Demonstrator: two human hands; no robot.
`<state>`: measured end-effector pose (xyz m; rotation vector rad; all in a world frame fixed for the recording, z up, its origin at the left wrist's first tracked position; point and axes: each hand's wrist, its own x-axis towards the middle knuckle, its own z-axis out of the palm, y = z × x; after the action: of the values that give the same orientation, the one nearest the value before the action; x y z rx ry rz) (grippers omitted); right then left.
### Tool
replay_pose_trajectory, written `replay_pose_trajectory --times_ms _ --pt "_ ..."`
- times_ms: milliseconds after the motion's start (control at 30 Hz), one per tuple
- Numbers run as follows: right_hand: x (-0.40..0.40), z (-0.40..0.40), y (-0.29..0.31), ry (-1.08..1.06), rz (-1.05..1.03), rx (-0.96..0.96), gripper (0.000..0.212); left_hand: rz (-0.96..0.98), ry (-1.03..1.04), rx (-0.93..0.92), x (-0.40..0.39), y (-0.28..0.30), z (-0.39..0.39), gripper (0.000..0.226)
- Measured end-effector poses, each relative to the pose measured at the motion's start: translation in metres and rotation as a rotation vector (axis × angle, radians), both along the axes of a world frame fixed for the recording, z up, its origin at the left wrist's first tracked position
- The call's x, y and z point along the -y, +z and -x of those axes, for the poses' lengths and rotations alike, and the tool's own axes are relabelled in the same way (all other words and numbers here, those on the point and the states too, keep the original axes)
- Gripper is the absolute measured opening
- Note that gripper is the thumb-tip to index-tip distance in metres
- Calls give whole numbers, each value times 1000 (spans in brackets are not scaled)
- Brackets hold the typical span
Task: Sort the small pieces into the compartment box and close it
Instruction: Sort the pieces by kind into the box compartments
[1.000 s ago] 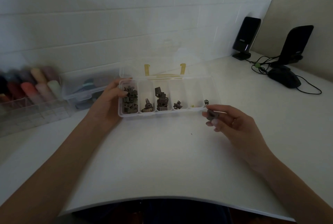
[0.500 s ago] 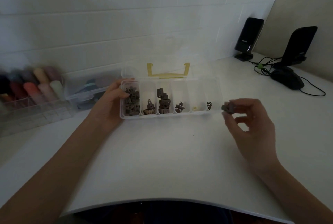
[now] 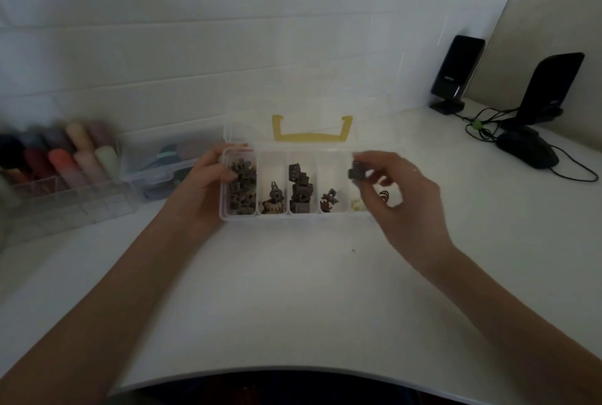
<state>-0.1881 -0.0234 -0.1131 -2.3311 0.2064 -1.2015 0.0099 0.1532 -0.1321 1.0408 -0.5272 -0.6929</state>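
A clear compartment box (image 3: 273, 213) stands open on the white desk, its lid with a yellow handle (image 3: 312, 135) raised behind. Several compartments hold small dark pieces, piled highest in the leftmost one (image 3: 241, 186) and the third one (image 3: 300, 188). My left hand (image 3: 202, 186) grips the box's left end, thumb on the rim. My right hand (image 3: 395, 196) hovers over the box's right part, pinching one small dark piece (image 3: 357, 170) between thumb and fingers. The hand hides part of the right compartments.
To the left stand a clear case of coloured cylinders (image 3: 58, 160) and a lidded clear container (image 3: 163, 167). At the back right are two black speakers (image 3: 456, 72), cables and a black mouse (image 3: 527, 150). The desk's front edge curves near me.
My right hand has carried the dark piece from beside the box's right end up and leftward, over the right compartments. The left hand stays on the box.
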Motion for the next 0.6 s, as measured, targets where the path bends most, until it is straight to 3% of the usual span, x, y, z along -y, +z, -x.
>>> replay_pose_trajectory --times_ms 100,267,400,600 --pt "-4 -20 6 14 81 28 30 8 5 -3 -2 0 1 51" --pt "19 -11 0 -59 -88 51 30 8 -5 15 -3 1 4 48" --pt "29 2 -4 -76 -99 -8 29 15 -29 27 0 2 4 48" --pt "29 0 -8 -67 149 -28 25 25 -29 44 -2 2 1 52"
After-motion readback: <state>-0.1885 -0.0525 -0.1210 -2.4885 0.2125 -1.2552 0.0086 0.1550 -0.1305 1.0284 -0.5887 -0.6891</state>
